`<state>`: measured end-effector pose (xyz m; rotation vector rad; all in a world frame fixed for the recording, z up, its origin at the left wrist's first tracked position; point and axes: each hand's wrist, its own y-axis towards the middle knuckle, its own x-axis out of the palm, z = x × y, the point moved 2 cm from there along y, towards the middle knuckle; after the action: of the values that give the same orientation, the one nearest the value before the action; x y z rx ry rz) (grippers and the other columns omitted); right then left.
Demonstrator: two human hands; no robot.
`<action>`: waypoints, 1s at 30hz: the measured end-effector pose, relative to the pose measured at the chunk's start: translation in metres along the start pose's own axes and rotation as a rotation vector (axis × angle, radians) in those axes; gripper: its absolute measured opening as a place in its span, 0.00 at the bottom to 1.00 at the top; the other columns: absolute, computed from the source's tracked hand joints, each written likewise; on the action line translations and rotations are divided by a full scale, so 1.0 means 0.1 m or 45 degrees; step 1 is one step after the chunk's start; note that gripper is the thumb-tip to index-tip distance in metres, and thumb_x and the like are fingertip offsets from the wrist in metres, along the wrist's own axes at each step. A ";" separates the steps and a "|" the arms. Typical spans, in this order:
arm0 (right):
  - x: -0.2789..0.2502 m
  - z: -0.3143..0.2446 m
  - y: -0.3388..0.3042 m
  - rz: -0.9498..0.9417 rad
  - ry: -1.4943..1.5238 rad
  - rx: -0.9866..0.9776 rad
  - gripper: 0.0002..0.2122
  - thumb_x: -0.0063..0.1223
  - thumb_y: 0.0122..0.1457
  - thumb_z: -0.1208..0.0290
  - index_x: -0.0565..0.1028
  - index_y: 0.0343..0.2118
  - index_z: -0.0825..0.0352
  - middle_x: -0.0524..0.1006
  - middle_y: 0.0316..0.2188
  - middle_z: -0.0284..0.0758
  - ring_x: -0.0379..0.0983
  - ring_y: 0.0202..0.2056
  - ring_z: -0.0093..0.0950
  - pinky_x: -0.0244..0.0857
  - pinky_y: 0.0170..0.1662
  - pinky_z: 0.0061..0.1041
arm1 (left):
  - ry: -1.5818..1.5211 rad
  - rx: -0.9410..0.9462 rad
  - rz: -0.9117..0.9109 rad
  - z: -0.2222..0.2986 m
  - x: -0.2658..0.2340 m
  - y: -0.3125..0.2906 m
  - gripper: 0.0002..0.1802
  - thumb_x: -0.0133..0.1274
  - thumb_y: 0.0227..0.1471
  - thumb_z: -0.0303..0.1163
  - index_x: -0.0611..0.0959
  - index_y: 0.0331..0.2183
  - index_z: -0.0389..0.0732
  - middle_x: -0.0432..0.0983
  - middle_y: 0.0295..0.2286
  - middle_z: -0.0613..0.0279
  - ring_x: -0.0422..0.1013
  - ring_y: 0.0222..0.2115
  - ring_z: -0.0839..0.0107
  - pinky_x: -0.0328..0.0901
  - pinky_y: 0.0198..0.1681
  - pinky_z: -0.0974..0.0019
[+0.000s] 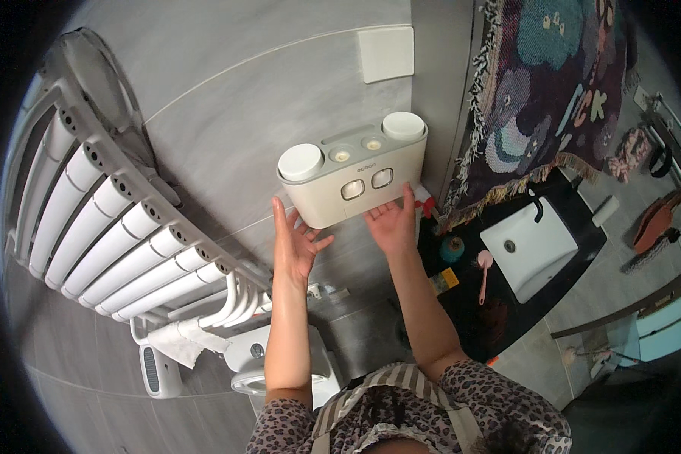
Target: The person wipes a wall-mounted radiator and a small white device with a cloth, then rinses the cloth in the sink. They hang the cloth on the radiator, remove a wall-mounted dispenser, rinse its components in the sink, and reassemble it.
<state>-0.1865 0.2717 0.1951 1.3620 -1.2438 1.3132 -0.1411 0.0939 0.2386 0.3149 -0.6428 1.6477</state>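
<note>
A cream toothbrush holder [339, 198] with a grey top tray sits against the grey tiled wall, slightly tilted. Two white cups [301, 162] [403, 126] stand at the ends of its top, with two round openings between them. Its front has two small rounded windows. My left hand [296, 246] is at the lower left corner, fingers spread apart; whether they touch the holder is hard to tell. Under the lower right edge is my right hand [391, 225], its fingers along the bottom and thumb against the front. The holder's back is hidden.
On the left stands a white towel radiator [91, 216], above a toilet [253, 352]. To the right hangs a patterned fringed blanket [537, 98]. Below it a black counter holds a white basin [537, 250] and a pink brush [484, 276]. A white plate [386, 54] is on the wall.
</note>
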 end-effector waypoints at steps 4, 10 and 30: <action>0.12 0.06 -0.09 -0.118 0.016 -0.011 0.38 0.50 0.51 0.46 0.51 0.59 0.64 0.52 0.59 0.35 0.45 0.61 0.34 0.36 0.62 0.39 | 0.119 -0.004 -0.077 0.24 0.13 0.00 0.62 0.43 0.37 0.74 0.49 0.57 0.32 0.48 0.53 0.37 0.62 0.48 0.46 0.68 0.36 0.47; 0.33 0.12 -0.07 -0.124 -0.152 -0.114 0.34 0.48 0.54 0.48 0.52 0.59 0.61 0.53 0.59 0.35 0.47 0.60 0.34 0.41 0.61 0.43 | 0.221 -0.056 -0.020 0.41 0.23 -0.01 0.64 0.47 0.34 0.74 0.50 0.57 0.32 0.47 0.54 0.34 0.58 0.49 0.40 0.67 0.36 0.44; 0.27 0.08 -0.11 -0.067 -0.293 -0.184 0.34 0.45 0.56 0.48 0.48 0.60 0.61 0.51 0.60 0.36 0.46 0.60 0.34 0.42 0.61 0.41 | 0.223 0.024 0.050 0.32 0.23 0.05 0.59 0.46 0.36 0.72 0.55 0.53 0.30 0.54 0.49 0.36 0.66 0.42 0.46 0.70 0.27 0.51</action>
<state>-0.1754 0.2628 0.2217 1.4608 -1.4176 1.0306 -0.1555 0.0940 0.2758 0.1699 -0.5039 1.6982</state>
